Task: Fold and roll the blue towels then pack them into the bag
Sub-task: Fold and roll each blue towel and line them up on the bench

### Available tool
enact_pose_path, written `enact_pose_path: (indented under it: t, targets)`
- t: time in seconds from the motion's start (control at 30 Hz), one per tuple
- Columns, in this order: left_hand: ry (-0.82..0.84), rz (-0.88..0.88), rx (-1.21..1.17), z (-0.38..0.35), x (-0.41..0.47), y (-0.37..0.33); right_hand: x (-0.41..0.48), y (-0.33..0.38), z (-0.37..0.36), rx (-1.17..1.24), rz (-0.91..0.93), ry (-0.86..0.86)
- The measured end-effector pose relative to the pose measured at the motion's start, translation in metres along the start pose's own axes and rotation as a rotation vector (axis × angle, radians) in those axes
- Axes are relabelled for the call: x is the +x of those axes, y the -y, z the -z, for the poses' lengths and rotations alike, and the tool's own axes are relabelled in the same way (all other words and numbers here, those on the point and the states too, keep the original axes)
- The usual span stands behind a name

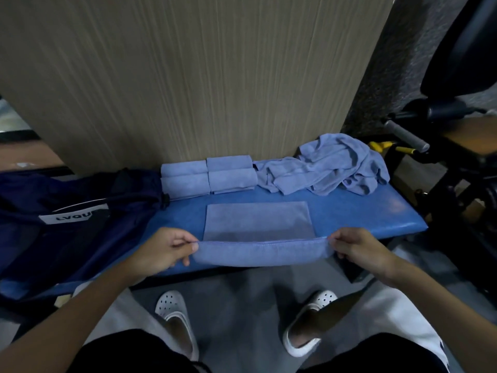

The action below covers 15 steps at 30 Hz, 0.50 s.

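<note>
A blue towel (258, 224) lies flat on the blue padded bench (363, 214), its near edge lifted and turned over into a fold. My left hand (164, 249) pinches the fold's left end; my right hand (357, 249) pinches its right end. Several rolled blue towels (209, 176) sit in two rows against the wall. A loose heap of unfolded blue towels (330, 165) lies to their right. The dark navy bag (67, 219) with a white label rests on the bench's left end.
A beige panelled wall (201, 76) rises right behind the bench. Black gym equipment (457, 130) with a grey handle and yellow clips stands at the right. My feet in white clogs (177, 319) are on the grey floor below.
</note>
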<state>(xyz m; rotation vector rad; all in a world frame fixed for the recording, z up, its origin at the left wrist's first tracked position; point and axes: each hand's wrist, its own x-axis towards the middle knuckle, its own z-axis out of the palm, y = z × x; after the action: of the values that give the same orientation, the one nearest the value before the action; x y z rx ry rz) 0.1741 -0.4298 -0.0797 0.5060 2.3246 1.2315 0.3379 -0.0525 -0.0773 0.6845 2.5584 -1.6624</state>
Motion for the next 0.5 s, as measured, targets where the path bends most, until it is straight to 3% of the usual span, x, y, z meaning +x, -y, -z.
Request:
enact_pose_path:
  t: [0.23, 0.5]
  targets:
    - [-0.255, -0.028, -0.087, -0.007, 0.066, -0.006, 0.071, 0.0, -0.013, 0.022, 0.076, -0.248]
    - [-0.378, -0.06, 0.012, -0.015, 0.131, 0.016, 0.138, -0.015, -0.032, -0.024, 0.066, -0.33]
